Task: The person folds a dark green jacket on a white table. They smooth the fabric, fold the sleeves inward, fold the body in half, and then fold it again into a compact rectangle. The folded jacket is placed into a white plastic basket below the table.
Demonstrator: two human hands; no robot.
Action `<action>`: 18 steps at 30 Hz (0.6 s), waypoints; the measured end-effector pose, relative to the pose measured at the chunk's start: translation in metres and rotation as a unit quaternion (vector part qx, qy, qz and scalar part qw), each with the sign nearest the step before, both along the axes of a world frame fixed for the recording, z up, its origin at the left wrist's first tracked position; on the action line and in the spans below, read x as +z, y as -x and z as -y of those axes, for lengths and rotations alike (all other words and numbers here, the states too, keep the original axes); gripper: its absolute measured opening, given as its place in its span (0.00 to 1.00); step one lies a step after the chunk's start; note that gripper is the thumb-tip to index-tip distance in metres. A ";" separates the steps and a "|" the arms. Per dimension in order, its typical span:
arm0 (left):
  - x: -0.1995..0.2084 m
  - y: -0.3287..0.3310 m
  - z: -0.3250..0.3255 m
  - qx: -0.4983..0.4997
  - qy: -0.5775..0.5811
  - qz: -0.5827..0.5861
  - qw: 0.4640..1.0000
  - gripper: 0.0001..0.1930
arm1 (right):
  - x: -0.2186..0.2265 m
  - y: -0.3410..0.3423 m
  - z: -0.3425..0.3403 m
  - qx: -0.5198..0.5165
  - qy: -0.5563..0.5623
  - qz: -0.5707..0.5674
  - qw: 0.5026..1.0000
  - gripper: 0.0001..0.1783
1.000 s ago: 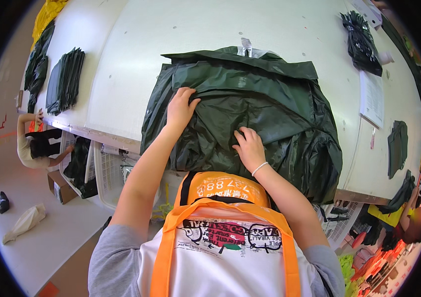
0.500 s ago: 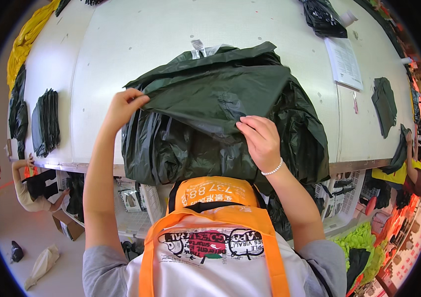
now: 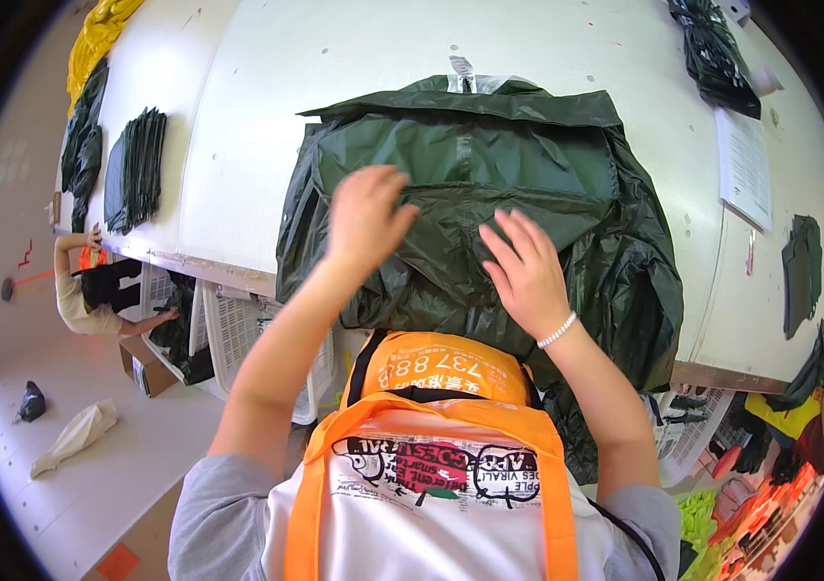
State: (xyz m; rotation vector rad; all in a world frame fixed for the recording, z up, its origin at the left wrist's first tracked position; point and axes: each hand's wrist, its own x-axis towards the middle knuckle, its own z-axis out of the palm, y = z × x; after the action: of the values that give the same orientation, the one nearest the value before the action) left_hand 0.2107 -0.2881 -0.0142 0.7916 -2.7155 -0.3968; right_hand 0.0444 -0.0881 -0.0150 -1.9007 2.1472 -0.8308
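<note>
A dark green raincoat (image 3: 518,160) of thin, shiny material is spread in front of me on the white table, its near part hanging over the edge. A clear strip and a small white tag (image 3: 462,70) show at its collar. My left hand (image 3: 368,218) is over the left-centre of the garment, thumb and fingers apart, holding nothing. To its right, my right hand (image 3: 530,276), with a beaded bracelet at the wrist, has its fingers spread above a loose fold. Whether the fingertips touch the fabric I cannot tell.
A stack of folded dark pieces (image 3: 136,169) lies at the left. Farther right are a dark plastic bundle (image 3: 714,58), a printed sheet (image 3: 744,165) and another folded dark piece (image 3: 801,276). White plastic baskets (image 3: 233,334) stand below the edge. A co-worker (image 3: 87,300) is at the left.
Both hands have let go of the raised green flap, which now lies flatter. My left hand has moved inward from the garment's left edge. The view has shifted and tilted slightly.
</note>
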 end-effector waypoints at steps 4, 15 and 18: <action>-0.050 0.008 -0.058 -0.072 0.013 0.122 0.990 0.32 | -0.066 -0.006 -0.001 0.039 -0.192 -0.038 0.980 0.37; -0.037 -0.017 0.125 0.251 0.105 -0.074 0.959 0.36 | -0.030 0.182 0.065 -0.242 0.124 -0.082 0.959 0.24; -0.059 -0.024 0.185 0.213 -0.091 -0.071 0.970 0.33 | -0.067 0.260 0.066 -0.179 0.028 0.074 0.981 0.13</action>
State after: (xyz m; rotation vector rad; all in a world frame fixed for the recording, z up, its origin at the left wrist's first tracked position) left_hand 0.2350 -0.4729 -0.0727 1.3066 -2.3151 -0.5793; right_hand -0.2152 -0.1543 -0.0821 -1.4387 2.4273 -1.0683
